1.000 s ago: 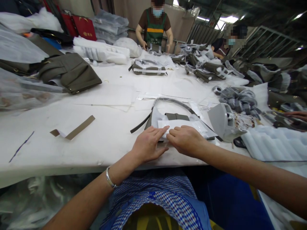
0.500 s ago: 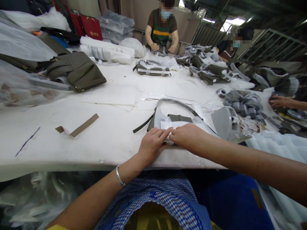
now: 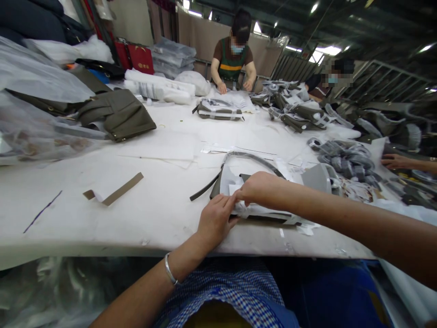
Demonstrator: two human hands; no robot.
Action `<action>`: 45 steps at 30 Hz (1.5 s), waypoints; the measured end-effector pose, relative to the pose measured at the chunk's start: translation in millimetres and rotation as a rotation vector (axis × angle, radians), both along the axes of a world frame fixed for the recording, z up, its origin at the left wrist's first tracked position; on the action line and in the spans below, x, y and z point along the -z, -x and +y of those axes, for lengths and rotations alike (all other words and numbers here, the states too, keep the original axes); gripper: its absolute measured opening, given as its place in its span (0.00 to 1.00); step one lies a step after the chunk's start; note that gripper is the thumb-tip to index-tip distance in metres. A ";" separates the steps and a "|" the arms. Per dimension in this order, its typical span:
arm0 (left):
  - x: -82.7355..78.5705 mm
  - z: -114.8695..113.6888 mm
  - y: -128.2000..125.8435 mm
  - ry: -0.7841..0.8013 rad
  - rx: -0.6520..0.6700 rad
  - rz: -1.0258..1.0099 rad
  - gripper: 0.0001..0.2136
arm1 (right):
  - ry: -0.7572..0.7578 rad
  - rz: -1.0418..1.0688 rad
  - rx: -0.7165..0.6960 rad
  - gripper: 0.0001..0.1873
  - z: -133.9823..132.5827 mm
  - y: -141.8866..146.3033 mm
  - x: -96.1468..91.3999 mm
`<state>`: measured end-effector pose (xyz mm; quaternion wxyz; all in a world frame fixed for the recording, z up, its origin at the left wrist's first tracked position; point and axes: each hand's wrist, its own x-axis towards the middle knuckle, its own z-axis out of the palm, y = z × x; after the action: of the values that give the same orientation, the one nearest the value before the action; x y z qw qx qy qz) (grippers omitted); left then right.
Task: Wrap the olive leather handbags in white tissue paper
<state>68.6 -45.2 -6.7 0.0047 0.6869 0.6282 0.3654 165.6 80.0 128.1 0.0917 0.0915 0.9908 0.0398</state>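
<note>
A dark olive handbag (image 3: 215,187), partly covered in white wrapping (image 3: 262,210), lies near the table's front edge. Its strap (image 3: 252,156) arches up behind it in clear film, and a loose strap end (image 3: 205,187) sticks out to the left. My left hand (image 3: 215,217) grips the bag's near left corner, fingers on top and thumb at the near side. Closed in a pinch, my right hand (image 3: 259,187) meets the left fingertips over the wrapping. What it pinches is hidden. My right hand and forearm cover much of the bag.
A brown strip (image 3: 123,189) lies on the white table (image 3: 164,218) to the left. Another wrapped bag (image 3: 218,111) sits farther back, before a co-worker (image 3: 235,64). Wrapped straps (image 3: 341,157) are heaped at right, near another person's hand (image 3: 394,161).
My right hand and forearm have risen over the bag, uncovering more of its near side. My left hand stays at the corner. The camera view has tilted up slightly.
</note>
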 end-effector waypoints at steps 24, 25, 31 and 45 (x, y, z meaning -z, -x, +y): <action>5.7 -2.9 -11.7 -0.073 -0.047 0.094 0.25 | 0.663 -0.024 0.163 0.21 100.1 8.7 51.8; 5.7 -3.2 -11.8 -0.076 -0.048 0.102 0.24 | 0.653 0.030 0.188 0.20 99.6 6.0 51.6; 2.7 -5.7 -13.3 -0.057 -0.063 0.136 0.24 | 0.548 0.365 0.336 0.15 70.5 -22.3 43.2; -1.2 -1.3 -9.3 -0.102 -0.003 0.194 0.29 | 0.567 0.409 0.438 0.22 70.9 -28.9 73.8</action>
<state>77.9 -46.5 -5.5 -0.0915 0.7174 0.6073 0.3287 194.5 150.9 54.2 -0.0791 0.2775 0.9174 -0.2742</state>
